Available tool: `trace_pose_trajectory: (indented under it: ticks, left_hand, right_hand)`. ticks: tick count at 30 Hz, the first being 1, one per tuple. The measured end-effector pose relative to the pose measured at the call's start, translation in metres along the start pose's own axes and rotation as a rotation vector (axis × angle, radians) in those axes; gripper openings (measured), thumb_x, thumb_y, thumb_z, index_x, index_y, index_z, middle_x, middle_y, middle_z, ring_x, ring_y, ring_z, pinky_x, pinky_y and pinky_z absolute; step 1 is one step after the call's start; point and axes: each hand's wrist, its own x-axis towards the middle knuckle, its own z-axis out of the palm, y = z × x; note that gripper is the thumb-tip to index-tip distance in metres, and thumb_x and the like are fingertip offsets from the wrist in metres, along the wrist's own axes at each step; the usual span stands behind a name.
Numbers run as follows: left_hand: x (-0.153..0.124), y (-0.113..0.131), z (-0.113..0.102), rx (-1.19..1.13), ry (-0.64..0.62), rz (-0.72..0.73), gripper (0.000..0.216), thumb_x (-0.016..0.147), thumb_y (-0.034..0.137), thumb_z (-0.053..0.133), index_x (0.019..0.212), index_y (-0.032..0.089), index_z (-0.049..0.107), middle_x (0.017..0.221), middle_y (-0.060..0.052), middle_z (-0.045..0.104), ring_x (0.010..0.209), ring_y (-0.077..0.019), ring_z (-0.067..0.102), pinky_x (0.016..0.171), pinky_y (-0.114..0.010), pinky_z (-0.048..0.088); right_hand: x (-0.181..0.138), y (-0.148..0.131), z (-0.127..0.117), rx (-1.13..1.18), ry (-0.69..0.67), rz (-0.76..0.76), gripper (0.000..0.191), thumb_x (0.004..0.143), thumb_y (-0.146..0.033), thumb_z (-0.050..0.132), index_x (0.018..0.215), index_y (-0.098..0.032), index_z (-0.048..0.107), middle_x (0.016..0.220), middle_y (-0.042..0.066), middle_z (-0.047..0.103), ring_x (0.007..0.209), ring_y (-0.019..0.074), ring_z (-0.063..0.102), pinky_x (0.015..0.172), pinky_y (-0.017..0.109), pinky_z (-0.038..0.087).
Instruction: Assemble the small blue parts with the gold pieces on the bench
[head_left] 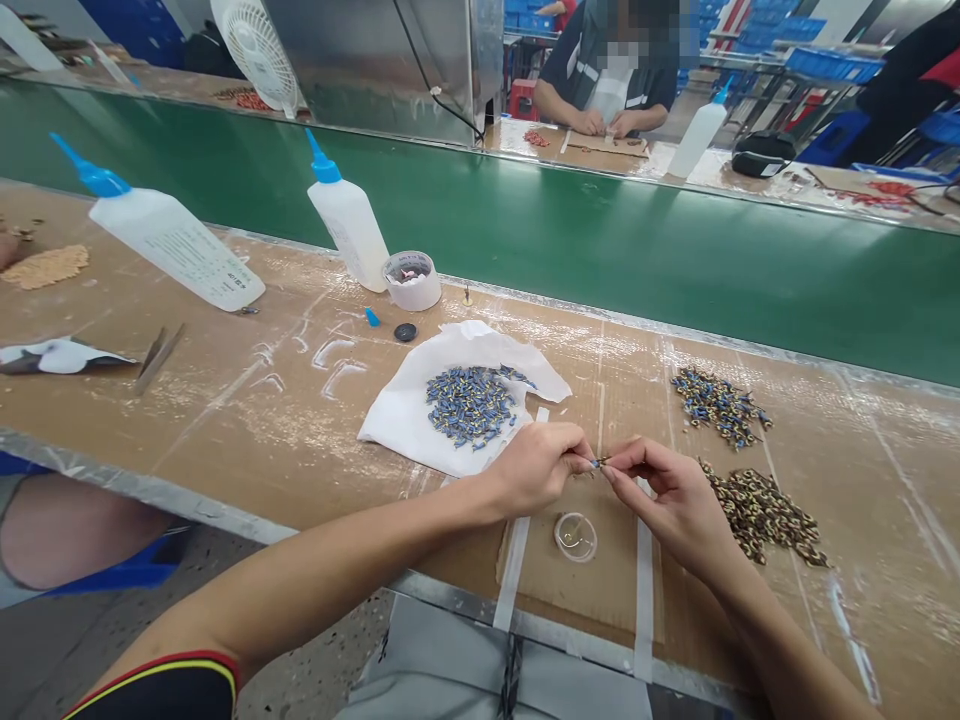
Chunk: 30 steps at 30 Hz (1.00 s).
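My left hand [536, 465] and my right hand [664, 495] meet over the cardboard-covered bench, fingers pinched together on a tiny blue and brass part [598, 463] held between them. Just left of my hands a white cloth [401, 410] carries a heap of small blue parts [472, 403]. To the right lie a loose pile of blue and brass parts [718, 405] and a larger pile of brown ring-shaped parts [761, 512]. A small clear round lid [575, 536] sits on the bench below my hands.
Two white squeeze bottles with blue nozzles [176, 245] [349, 220] and a tape roll [412, 281] stand at the back left. A green conveyor belt [600, 235] runs behind the bench. Across it a person [611, 70] works at another bench. A white fan [259, 50] stands far left.
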Motion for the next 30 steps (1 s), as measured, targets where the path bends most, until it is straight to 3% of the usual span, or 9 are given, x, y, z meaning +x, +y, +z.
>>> trace_pose_trajectory:
  ticks: [3, 6, 12, 18, 23, 30]
  left_hand:
    - [0.001, 0.001, -0.002, -0.045, -0.038, -0.020, 0.010, 0.084, 0.007, 0.059, 0.077, 0.014, 0.061, 0.074, -0.001, 0.065, 0.069, -0.0137, 0.058, 0.067, -0.023, 0.040]
    - [0.003, 0.000, -0.004, -0.018, -0.044, 0.053, 0.010, 0.085, 0.006, 0.057, 0.078, 0.013, 0.060, 0.076, -0.002, 0.065, 0.071, -0.0137, 0.057, 0.067, -0.023, 0.040]
    - [0.004, -0.004, -0.007, 0.071, -0.011, 0.107, 0.010, 0.089, 0.010, 0.055, 0.082, 0.014, 0.060, 0.079, -0.003, 0.064, 0.073, -0.0147, 0.057, 0.070, -0.024, 0.041]
    - [0.001, -0.004, -0.003, 0.250, 0.014, 0.137, 0.012, 0.094, 0.013, 0.050, 0.086, 0.015, 0.058, 0.086, -0.004, 0.062, 0.077, -0.0158, 0.058, 0.069, -0.025, 0.043]
    - [-0.001, -0.006, 0.001, 0.404, -0.008, 0.114, 0.012, 0.095, 0.015, 0.050, 0.086, 0.015, 0.057, 0.086, -0.004, 0.061, 0.075, -0.0171, 0.058, 0.067, -0.026, 0.043]
    - [-0.001, -0.011, 0.006, 0.358, -0.046, 0.104, 0.008, 0.093, 0.013, 0.053, 0.085, 0.015, 0.057, 0.087, -0.004, 0.063, 0.079, -0.0176, 0.061, 0.069, -0.026, 0.044]
  right_hand:
    - [0.000, 0.000, -0.003, -0.045, -0.044, -0.020, 0.016, 0.093, -0.032, 0.059, 0.081, -0.021, 0.060, 0.083, 0.004, 0.065, 0.073, 0.0170, 0.059, 0.066, 0.028, 0.046]
    - [0.001, 0.003, -0.002, 0.008, -0.042, -0.001, 0.015, 0.092, -0.032, 0.060, 0.082, -0.021, 0.060, 0.082, 0.004, 0.064, 0.074, 0.0165, 0.059, 0.067, 0.028, 0.047]
    - [0.002, 0.005, 0.003, 0.304, 0.112, 0.149, 0.019, 0.084, -0.035, 0.072, 0.094, -0.022, 0.061, 0.083, 0.002, 0.065, 0.073, 0.0148, 0.062, 0.068, 0.026, 0.053]
    - [0.002, 0.004, 0.010, 0.265, 0.099, 0.272, 0.023, 0.083, -0.040, 0.072, 0.091, -0.019, 0.071, 0.090, 0.006, 0.072, 0.079, 0.0176, 0.067, 0.074, 0.028, 0.055]
    - [0.002, 0.009, 0.018, 0.306, 0.120, 0.280, 0.022, 0.081, -0.040, 0.073, 0.086, -0.019, 0.071, 0.088, 0.006, 0.072, 0.080, 0.0181, 0.066, 0.071, 0.027, 0.054]
    - [0.001, 0.016, 0.021, 0.262, 0.077, 0.192, 0.017, 0.086, -0.034, 0.068, 0.079, -0.018, 0.067, 0.076, 0.002, 0.064, 0.070, 0.0143, 0.059, 0.065, 0.024, 0.048]
